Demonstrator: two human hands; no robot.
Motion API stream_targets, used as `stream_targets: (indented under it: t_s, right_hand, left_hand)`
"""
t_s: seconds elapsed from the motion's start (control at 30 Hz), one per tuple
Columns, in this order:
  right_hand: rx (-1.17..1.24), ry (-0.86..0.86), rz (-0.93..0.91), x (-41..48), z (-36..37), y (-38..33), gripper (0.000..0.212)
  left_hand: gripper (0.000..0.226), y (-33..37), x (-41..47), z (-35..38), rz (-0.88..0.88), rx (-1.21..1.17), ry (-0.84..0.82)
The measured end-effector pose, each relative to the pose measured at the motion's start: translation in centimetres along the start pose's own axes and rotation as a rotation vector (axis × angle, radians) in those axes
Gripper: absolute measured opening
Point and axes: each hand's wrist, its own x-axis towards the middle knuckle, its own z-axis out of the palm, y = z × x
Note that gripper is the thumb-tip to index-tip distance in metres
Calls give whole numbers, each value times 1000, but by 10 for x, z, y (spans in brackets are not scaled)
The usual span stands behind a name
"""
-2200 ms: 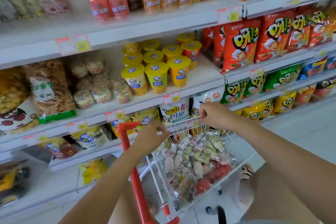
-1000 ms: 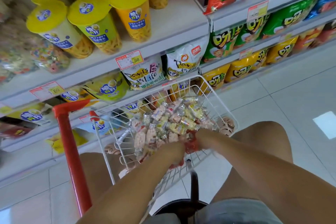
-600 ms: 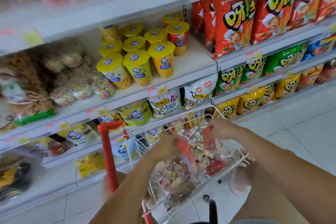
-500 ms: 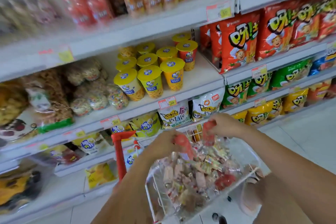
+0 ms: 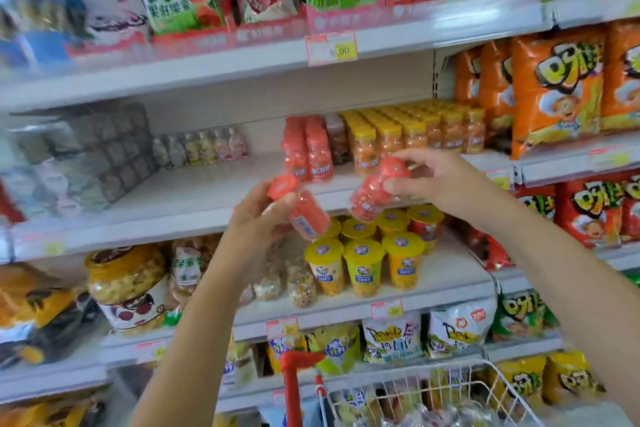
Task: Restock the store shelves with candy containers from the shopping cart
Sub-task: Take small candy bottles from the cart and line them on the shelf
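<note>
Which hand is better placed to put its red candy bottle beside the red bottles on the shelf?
Probably the right hand: its red candy bottle hangs just in front of the shelved red bottles. The left hand holds its bottle lower.

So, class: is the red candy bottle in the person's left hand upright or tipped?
Tipped. The red candy bottle in the left hand leans with its cap up-left and its base down-right.
</note>
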Motion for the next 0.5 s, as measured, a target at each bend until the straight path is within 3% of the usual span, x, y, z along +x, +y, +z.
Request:
stream_targets:
  t_s: [0.17,0.4,0.5]
  right_hand:
    - [48,-33,-84,58,39,-34,26]
    - [-193,-153,-253,163,115,-79,35]
    - [-468,-275,-277,208,134,-86,41]
  left_hand:
    - [21,14,38,-44,119,59,199]
    - [27,24,106,-119,111,216,319]
    - [27,24,136,-150,48,298,309]
